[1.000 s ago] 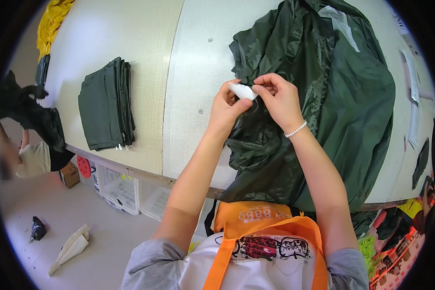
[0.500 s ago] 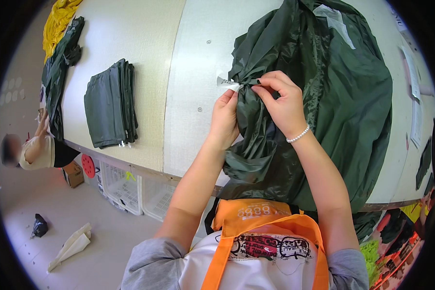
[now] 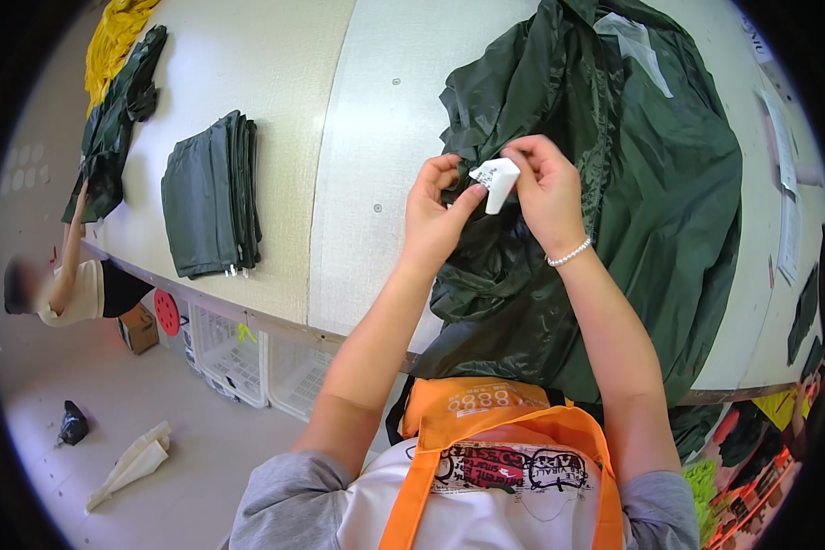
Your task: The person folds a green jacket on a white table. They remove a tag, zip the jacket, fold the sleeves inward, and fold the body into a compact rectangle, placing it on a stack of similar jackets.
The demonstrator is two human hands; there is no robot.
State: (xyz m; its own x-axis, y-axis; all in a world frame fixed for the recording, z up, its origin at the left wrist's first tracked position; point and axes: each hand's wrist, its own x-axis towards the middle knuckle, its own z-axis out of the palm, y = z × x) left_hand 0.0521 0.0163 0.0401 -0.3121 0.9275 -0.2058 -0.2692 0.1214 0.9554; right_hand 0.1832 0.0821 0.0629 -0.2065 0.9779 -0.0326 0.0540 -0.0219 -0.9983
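Hands: my left hand (image 3: 434, 213) and right hand (image 3: 543, 188) both pinch one small white tag (image 3: 498, 181), held just above the garment.
Garments: one dark green jacket (image 3: 642, 192) spread under my hands; one folded dark green stack (image 3: 213, 195) well to the left (how many pieces I can't tell).
Around: pale table (image 3: 376, 110); another person (image 3: 64, 280) at its far left corner.
Containers: white crates (image 3: 247, 353) under the table, contents unclear.

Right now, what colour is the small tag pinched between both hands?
White; the small folded tag shows best in the head view, against the dark green shiny garment.
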